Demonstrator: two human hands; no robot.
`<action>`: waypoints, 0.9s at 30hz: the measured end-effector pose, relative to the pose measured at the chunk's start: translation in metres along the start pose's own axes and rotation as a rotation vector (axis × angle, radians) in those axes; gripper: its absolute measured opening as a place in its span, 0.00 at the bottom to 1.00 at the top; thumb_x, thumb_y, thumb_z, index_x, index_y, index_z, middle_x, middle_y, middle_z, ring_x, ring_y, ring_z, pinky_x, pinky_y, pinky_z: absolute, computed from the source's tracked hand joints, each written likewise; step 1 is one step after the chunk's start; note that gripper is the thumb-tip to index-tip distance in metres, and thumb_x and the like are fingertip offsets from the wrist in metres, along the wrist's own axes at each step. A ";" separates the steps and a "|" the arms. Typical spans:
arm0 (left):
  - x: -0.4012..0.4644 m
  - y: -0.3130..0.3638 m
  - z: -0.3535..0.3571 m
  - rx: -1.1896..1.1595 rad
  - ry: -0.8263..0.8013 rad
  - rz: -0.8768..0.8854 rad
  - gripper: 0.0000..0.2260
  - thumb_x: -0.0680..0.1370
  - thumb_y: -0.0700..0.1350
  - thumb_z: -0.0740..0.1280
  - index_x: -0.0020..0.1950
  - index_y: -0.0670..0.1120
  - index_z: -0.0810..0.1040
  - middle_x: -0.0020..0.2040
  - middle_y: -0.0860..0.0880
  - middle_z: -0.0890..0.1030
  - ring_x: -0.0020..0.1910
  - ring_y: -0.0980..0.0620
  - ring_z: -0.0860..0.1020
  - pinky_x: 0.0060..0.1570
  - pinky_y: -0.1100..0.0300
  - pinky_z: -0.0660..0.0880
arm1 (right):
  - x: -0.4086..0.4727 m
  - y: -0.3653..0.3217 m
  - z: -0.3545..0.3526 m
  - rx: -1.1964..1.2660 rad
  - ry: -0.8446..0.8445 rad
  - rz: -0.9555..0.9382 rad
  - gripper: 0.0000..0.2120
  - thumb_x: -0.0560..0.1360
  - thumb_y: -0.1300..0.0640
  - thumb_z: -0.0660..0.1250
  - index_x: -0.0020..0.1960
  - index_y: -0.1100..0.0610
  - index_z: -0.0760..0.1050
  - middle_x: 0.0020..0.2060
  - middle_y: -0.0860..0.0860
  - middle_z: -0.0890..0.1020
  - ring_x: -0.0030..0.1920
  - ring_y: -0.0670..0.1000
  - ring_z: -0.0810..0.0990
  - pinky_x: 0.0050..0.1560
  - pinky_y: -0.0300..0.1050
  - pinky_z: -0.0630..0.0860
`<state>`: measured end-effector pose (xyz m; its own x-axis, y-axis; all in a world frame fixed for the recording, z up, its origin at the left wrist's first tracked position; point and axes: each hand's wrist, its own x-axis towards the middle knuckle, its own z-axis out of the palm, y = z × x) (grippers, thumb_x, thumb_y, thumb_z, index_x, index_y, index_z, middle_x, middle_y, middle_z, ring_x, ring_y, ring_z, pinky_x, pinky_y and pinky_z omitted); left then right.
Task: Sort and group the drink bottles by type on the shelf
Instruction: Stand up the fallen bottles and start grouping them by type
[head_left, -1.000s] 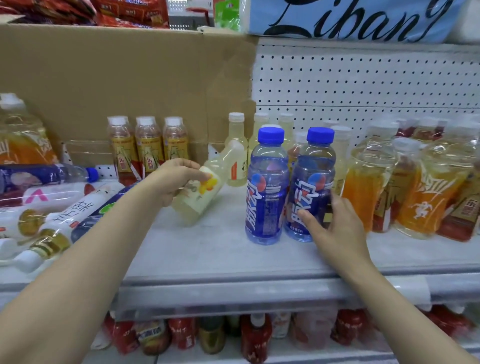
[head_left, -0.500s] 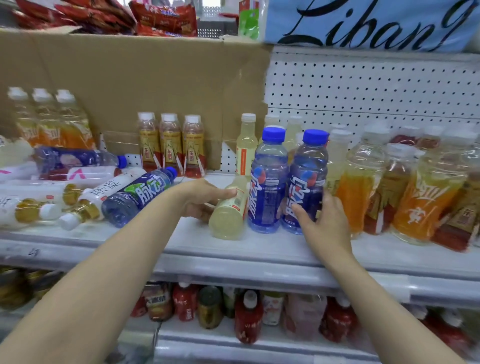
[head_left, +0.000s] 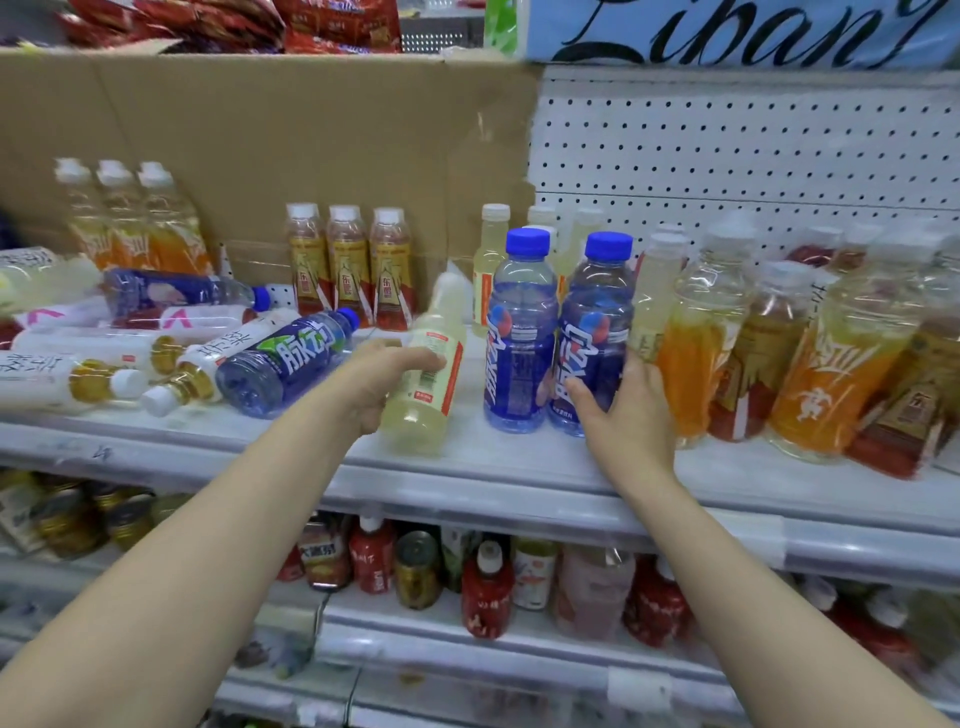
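From the head view, the left hand (head_left: 382, 387) grips a pale yellow bottle (head_left: 428, 371) round its middle, fingers curled over the label; the bottle tilts with its white cap leaning far and right, its base near the front edge of the shelf (head_left: 467, 467). Just right of it stand two blue-capped bottles, upright and touching side by side: the left blue bottle (head_left: 521, 332) and the right blue bottle (head_left: 592, 332). The right hand (head_left: 621, 415) wraps the lower part of the right blue bottle, thumb on its label and fingers curled round its right side. To the right of that hand stand orange drink bottles (head_left: 696, 332) with clear tops, closely packed, somewhat blurred. Behind the blue pair stand more pale yellow bottles (head_left: 491, 260) against the pegboard (head_left: 753, 145). Farther left, three small amber bottles (head_left: 348, 265) stand in a row before a cardboard sheet (head_left: 260, 145). At the left of the shelf lies a heap of bottles on their sides, among them a lying blue bottle (head_left: 288, 364) and white-labelled bottles (head_left: 72, 376). Three tall orange bottles (head_left: 130, 218) stand at the far left. A lower shelf (head_left: 467, 649) holds red bottles and cans.
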<state>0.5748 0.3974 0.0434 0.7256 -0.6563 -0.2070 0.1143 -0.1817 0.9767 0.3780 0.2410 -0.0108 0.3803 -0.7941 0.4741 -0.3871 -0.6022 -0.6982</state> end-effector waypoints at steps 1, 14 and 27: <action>-0.002 -0.001 0.000 -0.031 0.001 0.096 0.23 0.74 0.36 0.74 0.68 0.42 0.74 0.54 0.43 0.83 0.50 0.45 0.83 0.43 0.50 0.81 | 0.000 0.001 0.000 -0.005 0.000 0.002 0.28 0.78 0.44 0.71 0.73 0.53 0.69 0.63 0.52 0.75 0.63 0.53 0.75 0.54 0.43 0.68; 0.019 -0.012 -0.003 0.291 -0.185 0.568 0.31 0.71 0.37 0.79 0.68 0.54 0.69 0.62 0.54 0.78 0.60 0.58 0.77 0.62 0.55 0.77 | -0.029 -0.073 -0.009 0.164 0.458 -0.322 0.31 0.77 0.54 0.74 0.75 0.61 0.66 0.67 0.52 0.72 0.67 0.52 0.73 0.68 0.40 0.69; 0.067 -0.003 -0.260 0.738 0.217 0.441 0.28 0.77 0.64 0.67 0.72 0.50 0.75 0.64 0.49 0.81 0.61 0.49 0.79 0.62 0.49 0.76 | 0.003 -0.232 0.218 0.059 -0.594 0.221 0.45 0.61 0.22 0.68 0.65 0.54 0.74 0.55 0.54 0.82 0.47 0.54 0.83 0.37 0.49 0.84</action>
<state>0.7994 0.5444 0.0411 0.7211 -0.6386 0.2685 -0.6191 -0.4202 0.6634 0.6516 0.3962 0.0358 0.7045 -0.7078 -0.0514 -0.4695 -0.4104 -0.7818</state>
